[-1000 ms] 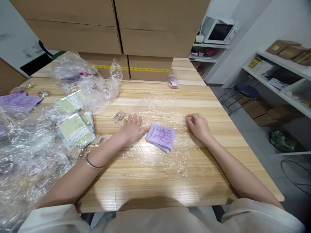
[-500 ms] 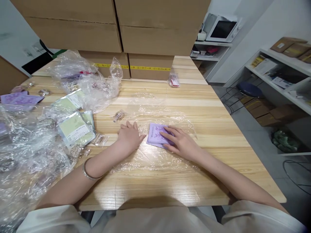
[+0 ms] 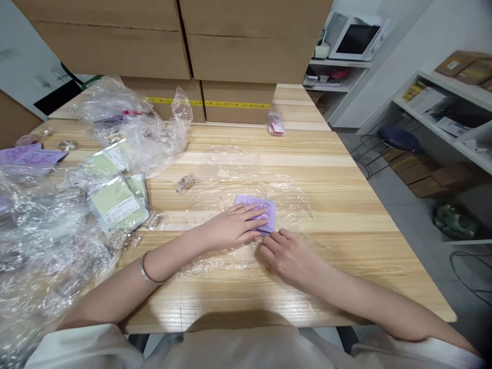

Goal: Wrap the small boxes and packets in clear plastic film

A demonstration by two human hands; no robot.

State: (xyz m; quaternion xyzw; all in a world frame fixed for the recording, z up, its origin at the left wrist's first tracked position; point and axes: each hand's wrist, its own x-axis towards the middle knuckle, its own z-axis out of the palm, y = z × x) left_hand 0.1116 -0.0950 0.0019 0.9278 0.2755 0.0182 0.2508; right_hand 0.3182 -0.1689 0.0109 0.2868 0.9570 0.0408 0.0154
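A flat purple packet [image 3: 271,209] with a darker printed pattern rests on a thin sheet of clear plastic film [image 3: 230,179] spread over the table. Across the packet's middle lies my left hand [image 3: 234,225], palm down with its fingers stretched out, covering much of the print. My right hand [image 3: 290,259] is at the packet's lower right corner, with its fingers curled in and pressed together. Whatever those fingertips pinch, if anything, is hidden beneath the hand. A small clear-wrapped piece [image 3: 186,183] lies up and left of the packet.
Crumpled clear bags [image 3: 49,246] heap along the left, with pale green sachets [image 3: 120,205] and purple packets [image 3: 33,156] among them. Large cardboard boxes [image 3: 238,56] stand across the back. A small red item in a bag [image 3: 277,127] sits before them.
My left hand has moved right from the bare film onto the packet. My right hand has slid off the packet's face down to its lower right corner, its fingers now curled.
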